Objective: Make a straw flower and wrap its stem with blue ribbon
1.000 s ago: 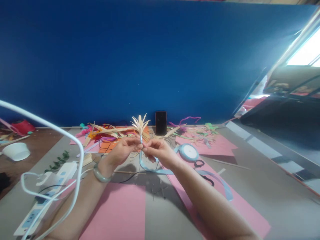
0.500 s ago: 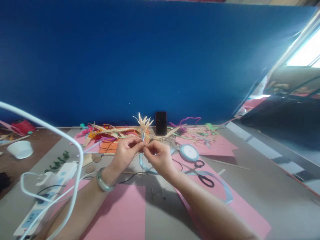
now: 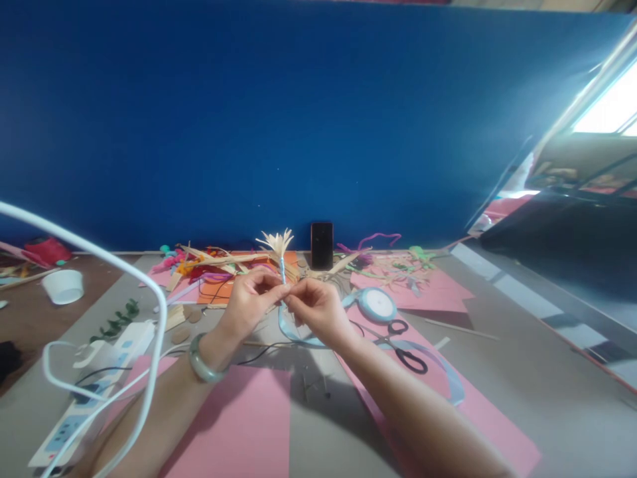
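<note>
Between my hands stands a handmade flower (image 3: 279, 243) with pale, husk-like petals. Light blue ribbon (image 3: 284, 325) winds around its upright stem and loops down beneath my fingers. My left hand (image 3: 253, 296) is closed, thumb and fingers pinching the stem just below the wrapped part. Touching it from the right, my right hand (image 3: 318, 307) pinches the ribbon against the stem; the exact contact is partly hidden by the fingers. The ribbon spool (image 3: 377, 305) lies right of my right hand, near scissors (image 3: 404, 345) with black handles.
A phone (image 3: 322, 245) leans against the blue partition (image 3: 308, 119). Dried husks and coloured pipe cleaners lie along the back. At left are a power strip (image 3: 74, 425), a white cable arching close to the camera, and a white cup (image 3: 63, 287). Pink sheets (image 3: 239, 425) cover parts of the table.
The flower has turned and tilted left, and more of its blue-wrapped stem shows above my fingers. My right hand has shifted slightly. The white cup at left sits farther right.
</note>
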`<state>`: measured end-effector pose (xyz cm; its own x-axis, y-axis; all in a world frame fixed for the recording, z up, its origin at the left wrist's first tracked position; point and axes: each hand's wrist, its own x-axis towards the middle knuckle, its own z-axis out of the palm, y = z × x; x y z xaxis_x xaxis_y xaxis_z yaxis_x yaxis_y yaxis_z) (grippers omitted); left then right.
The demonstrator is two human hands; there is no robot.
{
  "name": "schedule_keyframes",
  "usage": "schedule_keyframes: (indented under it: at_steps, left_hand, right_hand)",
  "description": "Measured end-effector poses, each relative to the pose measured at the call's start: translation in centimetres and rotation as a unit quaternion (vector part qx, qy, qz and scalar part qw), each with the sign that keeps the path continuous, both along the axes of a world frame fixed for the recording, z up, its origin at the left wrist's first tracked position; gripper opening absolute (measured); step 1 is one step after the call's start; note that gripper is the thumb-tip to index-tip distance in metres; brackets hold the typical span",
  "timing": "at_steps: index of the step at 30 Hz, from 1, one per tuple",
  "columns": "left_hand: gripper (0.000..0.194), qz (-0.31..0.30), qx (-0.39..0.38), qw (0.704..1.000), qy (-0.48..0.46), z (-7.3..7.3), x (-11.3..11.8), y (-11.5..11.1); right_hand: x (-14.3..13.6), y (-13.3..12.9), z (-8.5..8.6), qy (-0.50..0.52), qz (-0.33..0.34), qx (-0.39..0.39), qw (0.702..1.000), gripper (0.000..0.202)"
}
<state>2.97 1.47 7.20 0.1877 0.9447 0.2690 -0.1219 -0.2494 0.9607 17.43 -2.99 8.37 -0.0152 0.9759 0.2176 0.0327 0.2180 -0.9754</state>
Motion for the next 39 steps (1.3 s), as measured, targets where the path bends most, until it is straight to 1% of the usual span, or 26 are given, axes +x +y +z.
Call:
schedule_keyframes:
  at_steps: [3,6,7,9,11,13,17,20,22,24,26,28,31,35,37,39]
  left_hand:
    - [0.021,0.000,-0.021,1.000,-0.017,-0.2,0.3,-0.1]
    - [0.023,-0.033,-0.061,0.996,-0.053,0.1,0.6,-0.3]
    - [0.023,-0.059,-0.076,0.993,-0.063,0.3,0.5,-0.3]
    - [0.023,-0.132,-0.099,0.983,-0.078,0.7,0.3,-0.1]
    - [0.026,-0.201,-0.104,0.971,-0.082,0.9,-0.1,0.2]
    - [0.024,-0.241,-0.096,0.962,-0.082,0.7,-0.5,0.6]
    - [0.017,-0.269,-0.077,0.956,-0.091,-0.3,-1.2,1.5]
    - [0.016,-0.272,-0.076,0.954,-0.101,-0.9,-1.4,1.9]
    - [0.016,-0.258,-0.083,0.957,-0.101,-1.0,-1.4,2.1]
    - [0.018,-0.228,-0.068,0.968,-0.079,-0.9,-1.3,2.1]
    - [0.018,-0.190,-0.019,0.981,-0.032,-0.6,-1.1,2.0]
    - [0.018,-0.152,0.034,0.988,0.019,-0.1,-0.9,1.8]
    - [0.019,-0.081,0.069,0.992,0.065,0.4,-0.4,1.4]
    - [0.019,0.008,0.128,0.986,0.107,0.4,-0.1,1.0]
    - [0.016,0.034,0.158,0.979,0.126,0.3,0.0,0.8]
    - [0.014,0.044,0.179,0.973,0.141,0.3,0.0,0.6]
  right_hand:
    - [0.0,0.1,-0.1,-0.007,-0.006,0.004,1.000,0.020]
    - [0.2,0.3,0.0,0.017,0.032,-0.004,0.999,0.021]
    - [0.3,0.3,0.0,0.033,0.048,-0.010,0.998,0.022]
    - [0.5,0.5,0.0,0.072,0.078,-0.024,0.994,0.024]
    - [0.7,0.6,0.0,0.114,0.108,-0.041,0.987,0.026]
    - [0.8,0.7,-0.1,0.149,0.142,-0.060,0.977,0.027]
    - [0.8,0.8,-0.3,0.195,0.198,-0.109,0.954,0.027]
    - [0.8,0.8,-0.4,0.195,0.198,-0.130,0.952,0.026]
    - [0.8,0.9,-0.5,0.168,0.174,-0.122,0.962,0.025]
    - [0.8,1.0,-0.5,0.118,0.137,-0.101,0.978,0.024]
    - [0.8,1.0,-0.6,0.062,0.090,-0.071,0.991,0.023]
    - [0.7,1.0,-0.7,0.016,0.042,-0.043,0.998,0.022]
    - [0.4,0.9,-0.8,-0.025,-0.008,-0.014,1.000,0.021]
    - [0.1,0.7,-0.9,-0.044,-0.033,0.010,0.998,0.018]
    - [0.0,0.6,-0.8,-0.040,-0.035,0.015,0.998,0.017]
    - [-0.1,0.5,-0.7,-0.034,-0.036,0.017,0.999,0.017]
